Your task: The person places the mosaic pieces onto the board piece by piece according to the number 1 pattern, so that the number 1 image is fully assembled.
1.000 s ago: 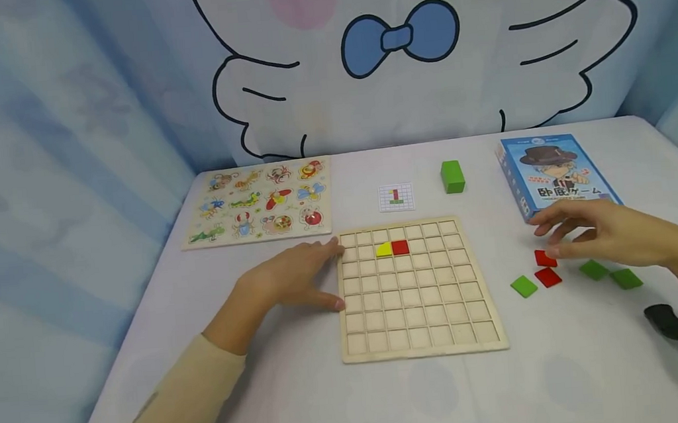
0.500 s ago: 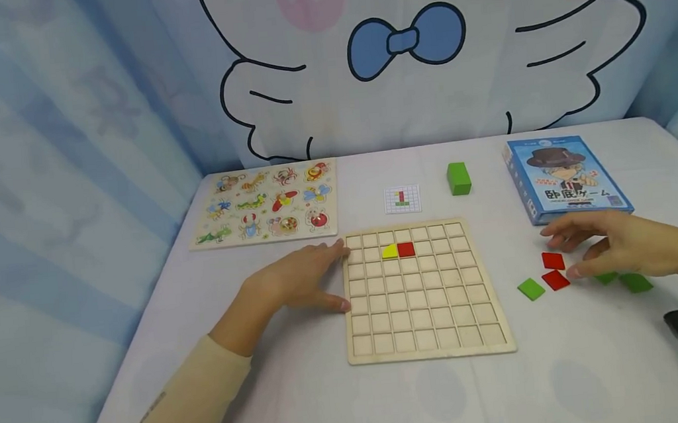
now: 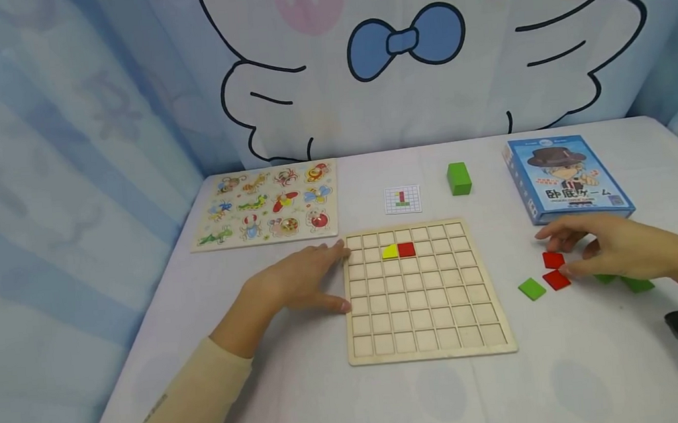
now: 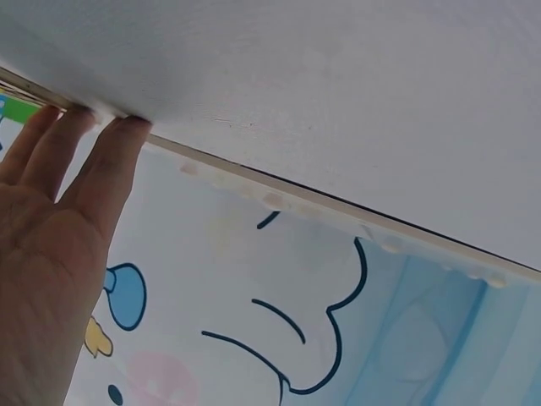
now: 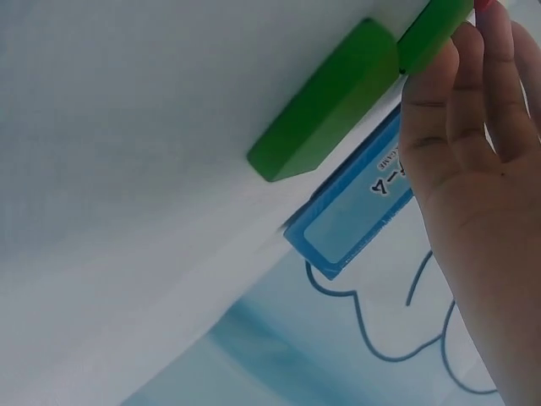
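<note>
My left hand rests at the left edge of a wooden grid board, fingertips and thumb against its rim. A yellow piece with a curved side and a red square tile lie side by side in its upper cells. Over at the right, my right hand hovers with bent, spread fingers above loose tiles. Its thumb tip is right at the lower red tile; another red tile lies just beyond. Green tiles lie partly beneath this hand, and one green tile lies left of it.
Behind the board are a small grid card with a coloured pattern and a green block. A blue game box stands beyond my right hand. An insect picture puzzle lies at the back left. A patterned curtain hangs behind the table.
My right thumb has moved from the upper red tile down to the lower one. The left hand has stayed on the board's edge. The whole head view has shifted slightly.
</note>
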`<state>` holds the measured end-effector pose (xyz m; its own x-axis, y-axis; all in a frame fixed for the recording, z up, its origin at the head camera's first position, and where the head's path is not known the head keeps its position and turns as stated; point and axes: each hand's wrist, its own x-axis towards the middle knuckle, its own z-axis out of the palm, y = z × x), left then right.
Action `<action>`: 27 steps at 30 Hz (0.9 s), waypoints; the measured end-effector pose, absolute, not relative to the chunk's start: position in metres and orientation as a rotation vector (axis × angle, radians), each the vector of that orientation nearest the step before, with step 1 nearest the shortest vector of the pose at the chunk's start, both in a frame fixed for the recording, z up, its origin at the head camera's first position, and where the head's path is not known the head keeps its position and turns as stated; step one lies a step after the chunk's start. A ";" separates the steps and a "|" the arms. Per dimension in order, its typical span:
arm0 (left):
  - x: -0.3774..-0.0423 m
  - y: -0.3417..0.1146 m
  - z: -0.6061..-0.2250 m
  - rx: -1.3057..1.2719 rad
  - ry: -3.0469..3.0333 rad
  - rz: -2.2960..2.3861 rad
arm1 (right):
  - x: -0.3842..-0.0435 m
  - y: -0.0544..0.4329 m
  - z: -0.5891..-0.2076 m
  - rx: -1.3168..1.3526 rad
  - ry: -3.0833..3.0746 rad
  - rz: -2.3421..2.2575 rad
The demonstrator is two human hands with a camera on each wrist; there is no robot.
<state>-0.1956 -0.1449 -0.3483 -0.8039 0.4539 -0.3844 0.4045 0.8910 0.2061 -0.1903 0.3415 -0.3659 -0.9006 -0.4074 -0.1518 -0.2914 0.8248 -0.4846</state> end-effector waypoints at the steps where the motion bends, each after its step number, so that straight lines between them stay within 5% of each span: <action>1: -0.196 -0.145 -0.348 0.631 2.627 0.159 | -0.190 0.341 -0.366 -0.534 2.764 -0.665; 27: -0.195 -0.147 -0.348 0.662 2.630 0.183 | -0.185 0.337 -0.359 -0.526 2.820 -0.630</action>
<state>-0.1949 -0.1472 -0.3484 -0.7981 0.4782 -0.3666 0.4230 0.8779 0.2244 -0.1845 0.3366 -0.3588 -0.9156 -0.3838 -0.1196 -0.2964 0.8455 -0.4441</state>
